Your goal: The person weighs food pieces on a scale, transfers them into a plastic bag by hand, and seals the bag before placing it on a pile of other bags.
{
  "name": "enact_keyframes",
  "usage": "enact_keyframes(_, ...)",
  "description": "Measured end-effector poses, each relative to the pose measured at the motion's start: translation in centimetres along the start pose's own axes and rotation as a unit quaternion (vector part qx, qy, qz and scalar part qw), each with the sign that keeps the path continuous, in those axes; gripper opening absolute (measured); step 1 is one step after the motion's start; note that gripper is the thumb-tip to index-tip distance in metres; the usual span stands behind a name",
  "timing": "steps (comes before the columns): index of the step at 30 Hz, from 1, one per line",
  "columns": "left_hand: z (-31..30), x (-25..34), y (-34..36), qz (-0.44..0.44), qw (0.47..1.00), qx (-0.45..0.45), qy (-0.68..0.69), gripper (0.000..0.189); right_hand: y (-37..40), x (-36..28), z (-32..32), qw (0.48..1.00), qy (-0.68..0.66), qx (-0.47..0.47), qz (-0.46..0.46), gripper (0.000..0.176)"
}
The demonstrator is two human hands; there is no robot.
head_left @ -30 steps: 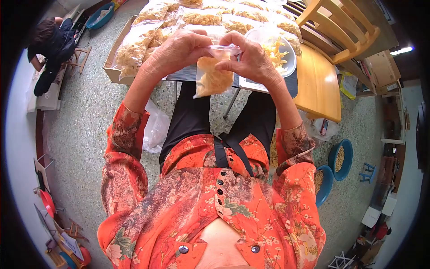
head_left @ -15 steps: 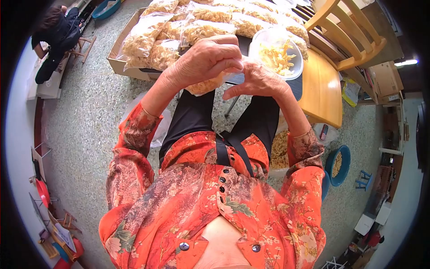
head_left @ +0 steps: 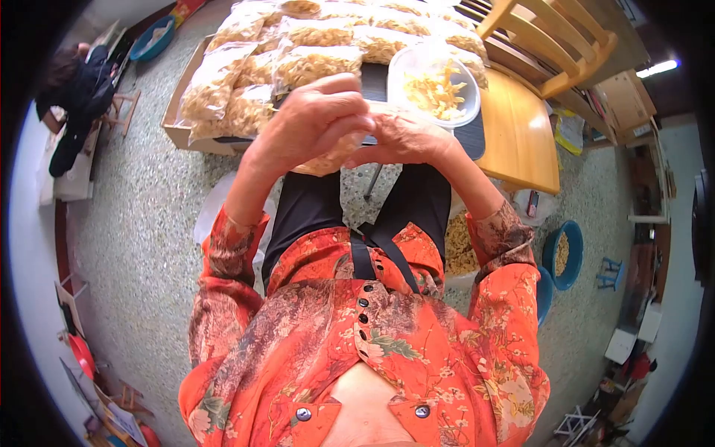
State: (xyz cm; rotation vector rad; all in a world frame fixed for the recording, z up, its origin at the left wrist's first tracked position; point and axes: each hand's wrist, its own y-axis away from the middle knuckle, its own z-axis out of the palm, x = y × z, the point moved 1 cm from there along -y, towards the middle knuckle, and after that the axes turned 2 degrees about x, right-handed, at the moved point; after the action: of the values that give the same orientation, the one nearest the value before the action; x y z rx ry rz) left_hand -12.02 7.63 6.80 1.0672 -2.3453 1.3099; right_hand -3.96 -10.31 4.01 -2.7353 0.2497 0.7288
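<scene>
**Filled bag held near its top**

Head view: bag hung just above centre of frame, mostly hidden by the left hand, whose fingers were pinched together on it. Right hand met these fingertips, thumb apart; whether it gripped, could not tell. Step judged: working the hidden bag mouth. Next move judged to call for a steady two-handed pinch.

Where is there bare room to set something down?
The wooden seat, bordered by the dark table and slatted chair back, looks bare. A strip of table shows between the filled bags and white bowl. Floor lies open beyond the left sleeve. The cardboard box is packed with bags; left hand and right hand crowd the table's front.
</scene>
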Motion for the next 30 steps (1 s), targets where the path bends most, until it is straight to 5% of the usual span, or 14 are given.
enact_keyframes(1, -0.4, 0.0, 0.1, -0.014, 1.0, 0.01, -0.026, 0.01, 0.0, 0.2, -0.3, 1.0, 0.006, -0.021, -0.006, 0.049)
enact_keyframes(2, -0.9, 0.3, 0.0, -0.03, 0.999, 0.009, -0.04, 0.01, -0.1, 0.1, -1.1, 0.989, -0.05, -0.093, 0.104, 0.045)
enact_keyframes(7, -2.4, 0.0, 0.5, -0.084, 0.991, 0.008, -0.107, 0.018, 0.2, 1.5, -3.0, 0.987, -0.107, 0.035, 0.117, 0.038)
enact_keyframes(14, -2.2, -1.4, 0.3, -0.089, 0.987, -0.008, -0.133, 0.018, -1.1, 3.3, -4.5, 0.976, -0.127, 0.149, 0.093, 0.017)
enact_keyframes(19, -1.4, -1.9, 0.5, -0.08, 0.981, 0.031, -0.174, 0.014, -1.4, 4.6, -1.9, 0.985, -0.031, 0.15, 0.085, 0.022)
enact_keyframes(21, -1.6, -1.7, 0.6, -0.094, 0.981, 0.043, -0.165, 0.013, -1.8, 3.0, -2.4, 0.973, 0.05, 0.227, -0.006, 0.028)
enact_keyframes(25, -1.6, -1.4, 0.3, -0.1, 0.982, 0.105, -0.119, 0.013, -1.3, 1.5, -4.4, 0.976, -0.017, 0.19, 0.103, 0.024)
enact_keyframes(30, -1.5, -1.3, 0.1, -0.11, 0.981, 0.125, -0.099, 0.012, -1.4, 2.2, -3.9, 0.968, 0.023, 0.248, -0.016, 0.022)
